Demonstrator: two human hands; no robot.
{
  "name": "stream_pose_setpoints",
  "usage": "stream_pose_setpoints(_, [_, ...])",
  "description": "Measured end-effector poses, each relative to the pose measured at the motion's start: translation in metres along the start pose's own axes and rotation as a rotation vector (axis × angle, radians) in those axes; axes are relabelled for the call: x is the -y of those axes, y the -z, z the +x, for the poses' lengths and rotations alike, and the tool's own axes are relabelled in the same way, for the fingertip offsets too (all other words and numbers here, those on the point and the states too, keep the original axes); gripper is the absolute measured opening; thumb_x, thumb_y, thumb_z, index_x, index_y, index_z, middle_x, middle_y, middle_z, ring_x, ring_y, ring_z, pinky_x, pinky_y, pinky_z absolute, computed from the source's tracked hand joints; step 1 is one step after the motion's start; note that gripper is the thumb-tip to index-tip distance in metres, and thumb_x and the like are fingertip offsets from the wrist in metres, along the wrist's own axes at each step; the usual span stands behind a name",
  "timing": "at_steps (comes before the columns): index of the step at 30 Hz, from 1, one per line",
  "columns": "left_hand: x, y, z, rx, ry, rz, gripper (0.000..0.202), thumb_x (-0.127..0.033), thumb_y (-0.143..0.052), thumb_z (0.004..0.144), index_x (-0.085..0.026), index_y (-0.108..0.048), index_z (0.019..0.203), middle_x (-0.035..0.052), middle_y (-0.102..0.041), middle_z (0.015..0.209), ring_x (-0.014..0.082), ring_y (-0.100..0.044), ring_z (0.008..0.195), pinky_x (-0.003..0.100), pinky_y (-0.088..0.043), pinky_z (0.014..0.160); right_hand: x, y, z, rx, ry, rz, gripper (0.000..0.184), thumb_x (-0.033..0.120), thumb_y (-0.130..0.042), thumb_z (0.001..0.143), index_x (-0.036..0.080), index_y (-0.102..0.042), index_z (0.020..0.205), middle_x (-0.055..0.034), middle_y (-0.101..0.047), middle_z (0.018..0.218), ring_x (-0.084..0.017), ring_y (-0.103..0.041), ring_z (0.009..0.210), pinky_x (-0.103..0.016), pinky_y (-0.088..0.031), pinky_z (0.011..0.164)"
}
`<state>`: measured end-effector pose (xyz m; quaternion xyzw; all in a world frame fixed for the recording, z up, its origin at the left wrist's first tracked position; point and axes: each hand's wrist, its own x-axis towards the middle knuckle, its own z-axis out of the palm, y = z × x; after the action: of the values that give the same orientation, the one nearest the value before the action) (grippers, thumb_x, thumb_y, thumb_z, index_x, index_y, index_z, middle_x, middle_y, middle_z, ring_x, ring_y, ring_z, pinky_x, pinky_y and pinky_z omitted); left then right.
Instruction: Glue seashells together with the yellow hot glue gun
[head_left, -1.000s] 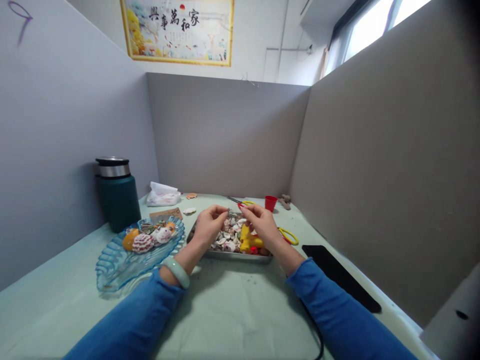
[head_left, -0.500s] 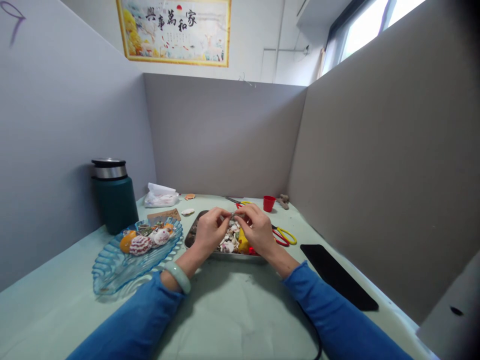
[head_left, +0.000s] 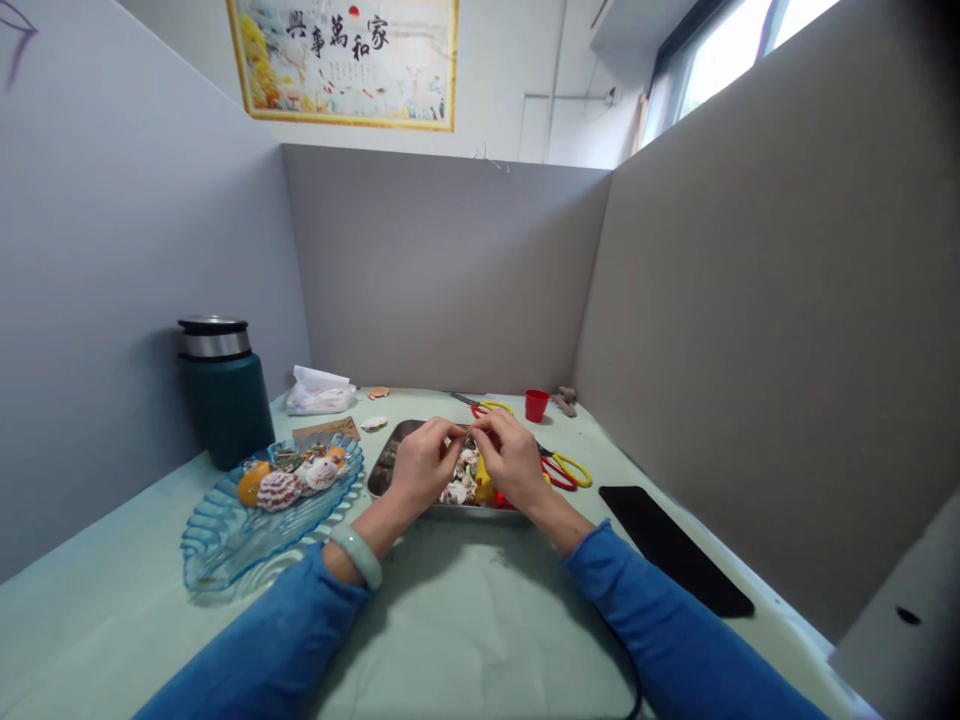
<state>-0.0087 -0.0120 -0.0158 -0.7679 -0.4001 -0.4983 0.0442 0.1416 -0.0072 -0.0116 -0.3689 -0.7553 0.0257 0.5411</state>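
Observation:
My left hand (head_left: 426,462) and my right hand (head_left: 510,458) are both closed in a pinch, their fingertips meeting above a metal tray (head_left: 480,514). Whatever is between the fingertips is too small to make out. Small shells (head_left: 459,488) fill the middle of the tray, with a yellow piece (head_left: 485,484) and some red ones partly covered by my right hand. Darker contents lie at the tray's left end. A pale green bangle (head_left: 356,555) circles my left wrist.
On the left, a blue glass dish (head_left: 225,540) holds shells and orange pieces, before a dark green flask (head_left: 225,405). A tissue pack (head_left: 321,391) lies behind. Scissors (head_left: 568,470), a red cup (head_left: 536,405) and a black flat slab (head_left: 675,550) are rightward. Grey partitions enclose the table.
The fingertips of both hands have shifted very slightly while staying pinched together over the tray. The whole view has moved a little; the objects on the table keep their places.

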Motion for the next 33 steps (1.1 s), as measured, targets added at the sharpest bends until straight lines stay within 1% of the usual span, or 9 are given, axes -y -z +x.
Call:
stream_pose_setpoints(3, [0.001,0.000,0.000,-0.006,-0.003,-0.009,0.012,-0.018,-0.048,0.082,-0.019,-0.059,0.077,0.0015,-0.059,0.072,0.0129,-0.053,0.064,0.024,-0.038,0.062,-0.003,-0.001,0.004,-0.031,-0.125,0.148,0.016,0.028,-0.050,0.083,0.021,-0.057,0.071,-0.0004,-0.056,0.068,-0.016,-0.052,0.067,-0.025,-0.039,0.064])
stream_pose_setpoints(7, [0.005,-0.001,0.001,-0.015,0.043,-0.040,0.011,-0.017,-0.050,0.081,-0.019,-0.059,0.076,0.0006,-0.059,0.071,0.0118,-0.052,0.061,0.023,-0.038,0.060,-0.013,0.010,0.011,0.014,-0.292,0.221,0.018,0.032,-0.042,0.086,0.021,-0.052,0.077,0.0030,-0.054,0.061,-0.013,-0.051,0.055,-0.024,-0.038,0.058])
stream_pose_setpoints(12, [0.011,-0.003,0.001,-0.028,0.150,-0.078,0.009,-0.019,-0.052,0.079,-0.018,-0.061,0.076,-0.0007,-0.060,0.067,0.0104,-0.051,0.055,0.022,-0.037,0.056,-0.048,0.038,0.023,0.038,-0.341,-0.191,0.023,0.033,-0.034,0.089,0.020,-0.053,0.089,-0.0017,-0.061,0.073,-0.015,-0.054,0.061,-0.024,-0.036,0.059])
stream_pose_setpoints(13, [0.011,-0.004,0.001,-0.030,0.159,-0.079,0.009,-0.020,-0.052,0.078,-0.018,-0.061,0.075,-0.0008,-0.060,0.066,0.0104,-0.051,0.055,0.022,-0.037,0.055,-0.058,0.043,0.025,0.064,-0.366,-0.284,0.025,0.032,-0.033,0.090,0.019,-0.054,0.090,-0.0034,-0.063,0.075,-0.015,-0.055,0.062,-0.024,-0.035,0.059])
stream_pose_setpoints(15, [0.013,-0.005,0.001,-0.039,0.162,-0.077,0.010,-0.021,-0.053,0.078,-0.018,-0.061,0.075,-0.0010,-0.060,0.064,0.0104,-0.051,0.054,0.021,-0.036,0.054,-0.077,0.053,0.027,0.205,-0.424,-0.462,0.025,0.028,-0.035,0.088,0.018,-0.058,0.088,-0.0057,-0.065,0.080,-0.015,-0.056,0.064,-0.024,-0.035,0.058])
stream_pose_setpoints(20, [0.013,-0.004,0.001,-0.042,0.163,-0.081,0.010,-0.022,-0.053,0.078,-0.019,-0.062,0.075,-0.0019,-0.059,0.061,0.0103,-0.050,0.052,0.021,-0.036,0.053,-0.106,0.066,0.025,0.284,-0.484,-0.559,0.014,0.015,-0.052,0.075,0.017,-0.065,0.071,-0.0072,-0.068,0.078,-0.017,-0.059,0.069,-0.024,-0.034,0.058])
stream_pose_setpoints(25, [0.013,-0.003,0.002,-0.033,0.181,-0.066,0.011,-0.021,-0.052,0.078,-0.018,-0.062,0.076,-0.0016,-0.060,0.063,0.0101,-0.051,0.054,0.021,-0.037,0.054,-0.118,0.065,0.021,0.329,-0.498,-0.591,0.021,0.006,-0.056,0.067,0.018,-0.071,0.077,-0.0048,-0.071,0.084,-0.015,-0.061,0.076,-0.021,-0.037,0.063])
stream_pose_setpoints(29, [0.013,-0.004,0.002,-0.033,0.179,-0.066,0.011,-0.020,-0.052,0.078,-0.018,-0.063,0.075,-0.0011,-0.061,0.065,0.0099,-0.051,0.054,0.021,-0.038,0.055,-0.120,0.061,0.018,0.319,-0.492,-0.610,0.020,0.013,-0.060,0.070,0.021,-0.072,0.083,-0.0033,-0.071,0.087,-0.015,-0.062,0.079,-0.021,-0.038,0.064])
stream_pose_setpoints(33, [0.012,-0.003,0.002,-0.029,0.192,-0.073,0.011,-0.021,-0.053,0.077,-0.017,-0.063,0.075,-0.0008,-0.062,0.065,0.0101,-0.052,0.054,0.021,-0.037,0.054,-0.116,0.060,0.016,0.279,-0.490,-0.640,0.015,0.024,-0.058,0.076,0.020,-0.072,0.080,-0.0056,-0.070,0.083,-0.018,-0.062,0.078,-0.024,-0.040,0.065])
